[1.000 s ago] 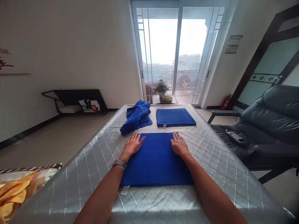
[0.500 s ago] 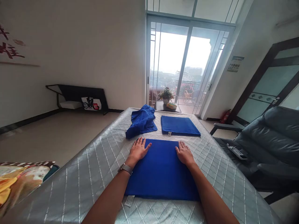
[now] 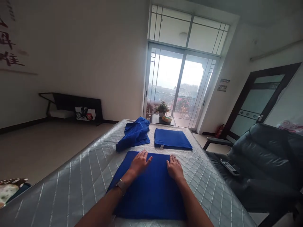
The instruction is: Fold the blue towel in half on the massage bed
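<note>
A folded blue cloth (image 3: 151, 192) lies flat on the silver quilted mattress (image 3: 94, 176) in front of me. Resting on its far left part, my left hand (image 3: 139, 163) is open, palm down, with a watch on the wrist. My right hand (image 3: 174, 167) is open too and lies flat along the cloth's far right edge. Beyond my hands, a second folded blue cloth (image 3: 174, 138) with a white tag lies at the right. A crumpled blue cloth (image 3: 136, 134) sits to its left.
A dark armchair (image 3: 265, 151) with a white device on its seat stands right of the mattress. Behind the far edge is a small table with a potted plant (image 3: 162, 108). A low black rack (image 3: 75, 105) stands by the left wall, and patterned fabric (image 3: 11, 190) shows at lower left.
My left hand has moved inward from the cloth's left edge, leaving a strip of cloth visible beside it. My right hand stays at the right edge. The view has tilted upward.
</note>
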A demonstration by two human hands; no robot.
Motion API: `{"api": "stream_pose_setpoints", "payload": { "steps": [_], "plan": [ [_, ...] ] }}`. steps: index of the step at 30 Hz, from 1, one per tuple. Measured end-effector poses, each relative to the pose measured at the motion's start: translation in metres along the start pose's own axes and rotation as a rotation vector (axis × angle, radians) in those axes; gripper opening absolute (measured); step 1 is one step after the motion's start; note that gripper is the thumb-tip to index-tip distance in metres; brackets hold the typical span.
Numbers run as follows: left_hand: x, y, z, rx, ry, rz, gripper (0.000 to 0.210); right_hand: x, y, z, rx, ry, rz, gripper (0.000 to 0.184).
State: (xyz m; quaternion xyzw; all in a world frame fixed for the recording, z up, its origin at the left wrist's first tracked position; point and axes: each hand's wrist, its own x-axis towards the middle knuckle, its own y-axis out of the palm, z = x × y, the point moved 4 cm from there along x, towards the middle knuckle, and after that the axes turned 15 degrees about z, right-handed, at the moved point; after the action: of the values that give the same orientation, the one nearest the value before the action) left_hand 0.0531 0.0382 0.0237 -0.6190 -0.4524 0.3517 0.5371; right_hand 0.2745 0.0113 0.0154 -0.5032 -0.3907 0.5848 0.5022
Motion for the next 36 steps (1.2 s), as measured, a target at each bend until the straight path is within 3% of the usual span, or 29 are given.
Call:
{"api": "stream_pose_setpoints", "payload": {
  "steps": [5, 7, 9, 11, 14, 21, 24, 27, 36],
  "plan": [
    [0.030, 0.020, -0.120, -0.012, 0.364, 0.022, 0.061, 0.000, 0.005, -0.003, -0.074, -0.047, 0.011, 0.061],
    [0.041, 0.029, -0.144, -0.010, 0.436, -0.002, 0.057, -0.001, 0.007, -0.005, -0.095, -0.070, 0.024, 0.063],
    [0.048, 0.038, -0.149, 0.005, 0.452, -0.005, 0.053, 0.000, 0.008, -0.006, -0.096, -0.077, 0.020, 0.064],
    [0.051, 0.045, -0.135, 0.006, 0.386, 0.023, 0.053, 0.001, 0.008, -0.006, -0.084, -0.073, 0.007, 0.062],
    [0.046, 0.046, -0.091, -0.023, 0.204, 0.080, 0.059, 0.003, 0.007, -0.004, -0.041, -0.040, -0.003, 0.060],
    [0.012, 0.022, 0.030, 0.005, -0.054, 0.196, 0.073, 0.000, 0.002, -0.001, 0.022, 0.001, 0.014, 0.064],
    [0.001, 0.018, 0.066, 0.022, -0.141, 0.207, 0.076, 0.001, 0.002, -0.001, 0.013, 0.005, 0.026, 0.064],
    [-0.003, 0.018, 0.077, 0.030, -0.158, 0.188, 0.080, 0.003, 0.003, -0.002, 0.014, 0.010, 0.035, 0.065],
    [-0.003, 0.017, 0.074, 0.010, -0.153, 0.161, 0.083, 0.005, 0.005, -0.004, -0.024, 0.025, 0.039, 0.065]
  ]
}}
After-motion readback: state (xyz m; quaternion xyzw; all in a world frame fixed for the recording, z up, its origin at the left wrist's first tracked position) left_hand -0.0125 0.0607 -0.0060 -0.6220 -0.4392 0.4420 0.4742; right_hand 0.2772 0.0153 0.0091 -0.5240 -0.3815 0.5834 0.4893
